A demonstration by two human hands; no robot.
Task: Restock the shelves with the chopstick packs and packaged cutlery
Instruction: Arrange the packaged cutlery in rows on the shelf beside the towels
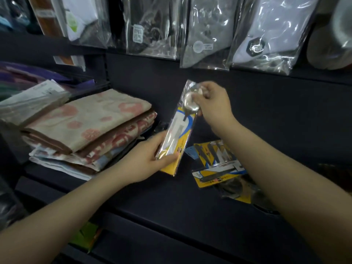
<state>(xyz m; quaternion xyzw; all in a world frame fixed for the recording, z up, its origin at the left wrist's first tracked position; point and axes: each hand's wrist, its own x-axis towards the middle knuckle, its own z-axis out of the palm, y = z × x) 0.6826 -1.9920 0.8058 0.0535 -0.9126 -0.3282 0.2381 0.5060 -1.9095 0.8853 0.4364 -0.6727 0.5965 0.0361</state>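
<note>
A long clear packet with a yellow and blue card and a metal spoon inside, the cutlery pack [180, 128], is held tilted above the dark shelf [171, 197]. My left hand [150, 159] grips its lower end. My right hand [211, 103] pinches its top end by the spoon bowl. More yellow cutlery packs [215, 162] lie flat on the shelf to the right, partly hidden under my right forearm.
A stack of folded patterned towels [85, 130] fills the shelf's left side. Bagged socks in clear plastic [205, 35] hang in a row above the shelf. A green and yellow packet [85, 237] shows on a lower level at the bottom left.
</note>
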